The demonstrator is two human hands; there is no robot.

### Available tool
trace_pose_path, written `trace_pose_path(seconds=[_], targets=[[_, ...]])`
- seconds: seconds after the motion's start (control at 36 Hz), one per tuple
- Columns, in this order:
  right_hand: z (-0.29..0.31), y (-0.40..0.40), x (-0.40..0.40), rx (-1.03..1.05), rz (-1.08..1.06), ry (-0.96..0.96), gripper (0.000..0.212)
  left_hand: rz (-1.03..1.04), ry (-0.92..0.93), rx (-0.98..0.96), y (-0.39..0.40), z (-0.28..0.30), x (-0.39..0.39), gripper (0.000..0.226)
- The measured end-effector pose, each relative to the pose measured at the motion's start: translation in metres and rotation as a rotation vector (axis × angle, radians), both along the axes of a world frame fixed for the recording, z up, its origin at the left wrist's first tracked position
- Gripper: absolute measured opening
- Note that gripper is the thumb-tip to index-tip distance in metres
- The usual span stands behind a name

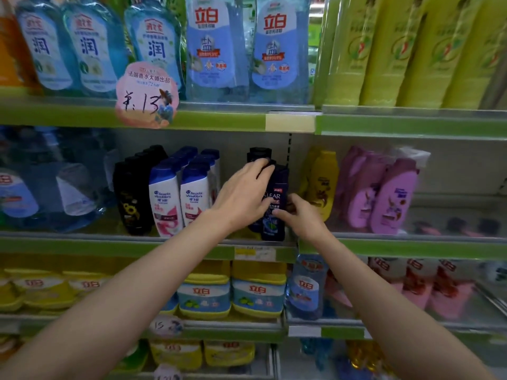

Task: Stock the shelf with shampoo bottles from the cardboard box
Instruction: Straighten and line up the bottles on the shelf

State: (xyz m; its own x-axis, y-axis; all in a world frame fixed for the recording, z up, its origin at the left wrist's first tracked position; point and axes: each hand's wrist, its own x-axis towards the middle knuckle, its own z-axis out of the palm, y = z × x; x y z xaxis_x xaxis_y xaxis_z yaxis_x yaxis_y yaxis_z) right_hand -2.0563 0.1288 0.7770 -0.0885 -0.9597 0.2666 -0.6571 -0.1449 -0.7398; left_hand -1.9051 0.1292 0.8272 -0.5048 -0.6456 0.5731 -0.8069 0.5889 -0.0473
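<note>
A dark blue Clear shampoo bottle (277, 198) stands upright at the front of the middle shelf (137, 246), with more dark bottles (259, 153) behind it. My left hand (244, 193) lies over its left side and cap, fingers curled round the top. My right hand (300, 215) grips its lower right side. To the left stand white Head & Shoulders bottles (164, 198) and black bottles (131, 198). The cardboard box is out of view.
Yellow bottles (321, 185) and purple bottles (384, 196) stand right of the Clear bottle. Blue refill pouches (216, 50) and green bottles (411, 50) fill the upper shelf. Detergent tubs (258, 294) sit below. A pink price tag (146, 97) hangs from the upper rail.
</note>
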Motion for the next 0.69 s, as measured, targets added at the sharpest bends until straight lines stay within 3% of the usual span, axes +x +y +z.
trace_pose_path(seconds=[0.17, 0.69], targets=[[-0.001, 0.004, 0.018, -0.094, 0.007, 0.113, 0.045, -0.008, -0.048, 0.000, -0.005, 0.006, 0.003, 0.070], [-0.002, -0.016, 0.089, -0.018, 0.074, 0.007, 0.042, 0.125, 0.012, 0.057, -0.023, 0.014, 0.066, 0.052]])
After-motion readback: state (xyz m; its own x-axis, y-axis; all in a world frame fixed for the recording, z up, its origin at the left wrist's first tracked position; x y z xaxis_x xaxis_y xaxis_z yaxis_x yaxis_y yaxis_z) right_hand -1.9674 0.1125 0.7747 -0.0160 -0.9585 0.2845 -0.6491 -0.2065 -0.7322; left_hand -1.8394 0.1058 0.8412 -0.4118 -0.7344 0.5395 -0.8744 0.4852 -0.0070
